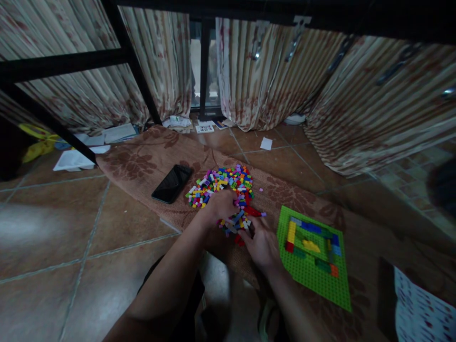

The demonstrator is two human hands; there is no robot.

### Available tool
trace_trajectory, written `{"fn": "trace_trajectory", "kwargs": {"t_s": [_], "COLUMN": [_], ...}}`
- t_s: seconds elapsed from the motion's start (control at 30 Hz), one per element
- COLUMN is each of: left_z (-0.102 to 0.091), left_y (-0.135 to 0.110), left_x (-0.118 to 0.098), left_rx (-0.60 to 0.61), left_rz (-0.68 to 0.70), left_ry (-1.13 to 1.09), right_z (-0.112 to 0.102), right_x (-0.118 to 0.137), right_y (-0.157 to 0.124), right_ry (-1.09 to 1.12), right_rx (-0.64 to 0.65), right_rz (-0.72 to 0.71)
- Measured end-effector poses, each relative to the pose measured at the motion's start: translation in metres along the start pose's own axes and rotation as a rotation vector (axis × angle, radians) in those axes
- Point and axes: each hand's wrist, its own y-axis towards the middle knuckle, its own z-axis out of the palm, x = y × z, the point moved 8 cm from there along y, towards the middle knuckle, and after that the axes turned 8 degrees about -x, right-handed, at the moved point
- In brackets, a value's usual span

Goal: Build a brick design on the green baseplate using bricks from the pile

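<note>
A heap of small toy building bricks (221, 183) in many colours lies on a brown patterned cloth. My left hand (223, 205) reaches into its near side with curled fingers; the fingertips are largely hidden, and I cannot make out what is in them. At the heap's near right edge, my right hand (262, 241) rests with thumb and forefinger apart, close to red pieces (252, 211) and grey-blue pieces (238, 218). To the right lies a green baseplate (317, 292), with a rough rectangle of blue, yellow, red, green and orange bricks (309, 227) around yellow ones (311, 245).
A black phone (172, 184) lies left of the heap on the cloth (156, 142). At the lower right is a printed sheet (422, 304). Black metal bars (133, 66) stand at the left. Papers (204, 128) lie on the tiled floor before striped curtains (278, 80).
</note>
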Motion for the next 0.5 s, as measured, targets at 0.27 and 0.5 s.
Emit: {"fn": "trace_trajectory", "kwargs": {"t_s": [0.27, 0.5], "left_z": [0.009, 0.0], "left_y": [-0.003, 0.006], "left_x": [-0.015, -0.003], "left_rx": [-0.006, -0.076], "left_rz": [0.002, -0.029], "left_ry": [0.039, 0.008], "right_z": [-0.003, -0.017], "right_x": [-0.015, -0.026], "right_y": [0.022, 0.023], "right_ry": [0.038, 0.04], "right_rx": [-0.097, -0.153], "right_rz": [0.074, 0.09]}}
